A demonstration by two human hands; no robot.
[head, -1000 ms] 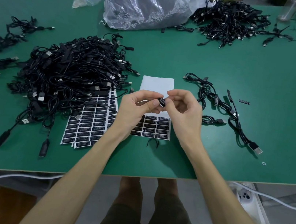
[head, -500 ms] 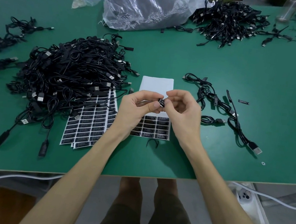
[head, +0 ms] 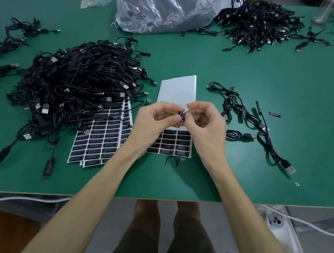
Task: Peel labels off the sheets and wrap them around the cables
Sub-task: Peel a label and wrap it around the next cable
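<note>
Left hand (head: pixel 153 124): raised above the middle of the bench (head: pixel 277 78), fingers curled, thumb and forefinger pinching one end of a black label (head: pixel 181 115).
Right hand (head: pixel 207 128): just beside the left, fingertips meeting it, pinching the other end of the same label – the other fingers loosely curled above.
Black label: held between the two hands over the label sheet; whether it is already round a cable cannot be told.
Label sheet (head: pixel 177 143): flat under the hands towards the near edge, its near rows of black labels in place, its far part bare white backing.
Stack of label sheets (head: pixel 99 138): just left of that sheet, fanned, partly under the cable pile.
Cable pile (head: pixel 76 91): a big black tangle of USB cables on the left half of the bench.
Cables at right (head: pixel 249 121): a few lying loose right of the hands – a single label (head: pixel 275 114) lies apart beyond them.
Cable loop (head: pixel 172 161): small, at the sheet's near edge.
Far edge: a clear plastic bag (head: pixel 164 6) and a second cable heap (head: pixel 257 25).
</note>
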